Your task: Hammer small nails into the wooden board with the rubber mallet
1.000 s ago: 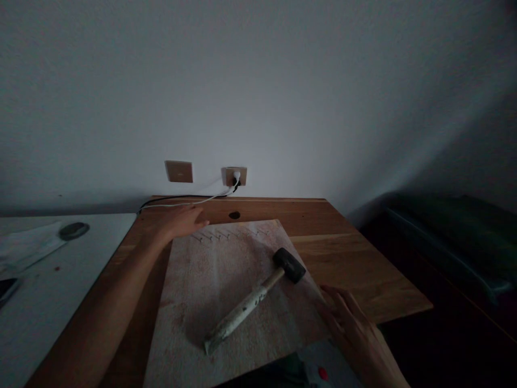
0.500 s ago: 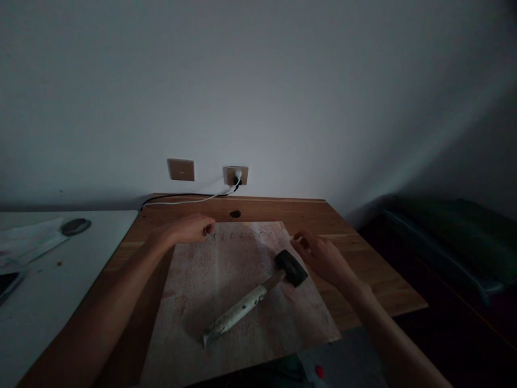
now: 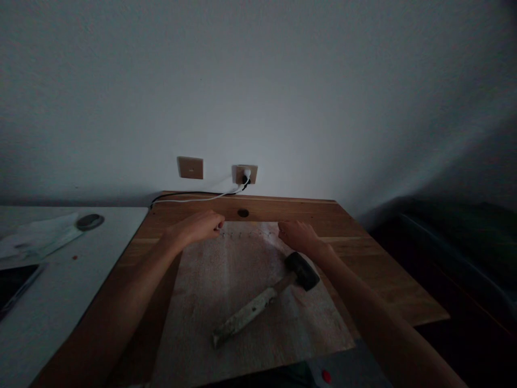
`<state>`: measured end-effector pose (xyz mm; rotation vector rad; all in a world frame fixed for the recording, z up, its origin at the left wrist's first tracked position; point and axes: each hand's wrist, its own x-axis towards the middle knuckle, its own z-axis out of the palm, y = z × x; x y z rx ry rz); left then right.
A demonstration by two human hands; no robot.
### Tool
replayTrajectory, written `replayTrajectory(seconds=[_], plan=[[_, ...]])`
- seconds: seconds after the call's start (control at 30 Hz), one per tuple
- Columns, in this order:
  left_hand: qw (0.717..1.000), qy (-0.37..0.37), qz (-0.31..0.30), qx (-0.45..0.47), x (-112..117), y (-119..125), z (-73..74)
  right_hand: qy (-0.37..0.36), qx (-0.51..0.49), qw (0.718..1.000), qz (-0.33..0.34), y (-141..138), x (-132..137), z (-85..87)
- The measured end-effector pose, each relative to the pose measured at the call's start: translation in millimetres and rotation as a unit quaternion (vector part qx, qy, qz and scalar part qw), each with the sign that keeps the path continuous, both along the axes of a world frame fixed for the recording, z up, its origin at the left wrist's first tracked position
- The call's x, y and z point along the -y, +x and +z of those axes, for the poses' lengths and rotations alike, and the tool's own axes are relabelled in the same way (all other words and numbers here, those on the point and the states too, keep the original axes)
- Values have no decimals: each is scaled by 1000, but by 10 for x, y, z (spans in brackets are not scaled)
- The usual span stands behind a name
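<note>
My left hand point(image 3: 204, 225) is at the far left corner of a thin wooden board point(image 3: 238, 280), its fingers pinched together beside the left end of a row of small nails point(image 3: 240, 234) standing along the far edge. At the right end of that row is my right hand point(image 3: 298, 236), fingers curled closed over the board's far right corner. Whatever either hand pinches is too small and dark to make out. Diagonally across the board lies a mallet point(image 3: 265, 299), its black head near my right wrist and its worn, pale-coated handle toward the near left.
The board rests on a wooden desk point(image 3: 379, 264) against the wall. Plugged cords point(image 3: 194, 200) run along its back edge from a wall socket point(image 3: 246, 174). On a white table point(image 3: 64, 302) at left are papers point(image 3: 44, 234), a round grey object point(image 3: 89, 222) and a dark-screened device point(image 3: 18, 283).
My right hand has moved left and inward from the board's right edge to the end of the nail row, and its fingers have closed. My left hand stays by the left nails.
</note>
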<state>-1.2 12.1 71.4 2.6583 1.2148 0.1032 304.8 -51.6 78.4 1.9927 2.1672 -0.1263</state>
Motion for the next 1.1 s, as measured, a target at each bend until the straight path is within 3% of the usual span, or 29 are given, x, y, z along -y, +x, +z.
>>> replayTrajectory(seconds=[0.2, 0.37, 0.53, 0.8, 0.93, 1.03, 1.1], plan=[[998, -55, -32, 22, 47, 55, 36, -40, -83, 991, 100, 14, 87, 140], [999, -10, -36, 21, 85, 132, -4, 18, -49, 997, 55, -130, 25, 38], [997, -13, -69, 21, 66, 172, -52, 24, -6, 999, 26, -240, -57, -72], [998, 36, -48, 2, 74, 154, -94, 7, -51, 995, 81, -204, -26, 77], [996, -6, -70, 55, 95, 207, -49, -33, -90, 988, 125, -201, -24, 121], [992, -50, -84, 75, 95, 242, -69, 9, -78, 992, 96, -269, -48, 56], [992, -30, -83, 85, 84, 249, -117, 42, -57, 995, 69, -338, -68, -13]])
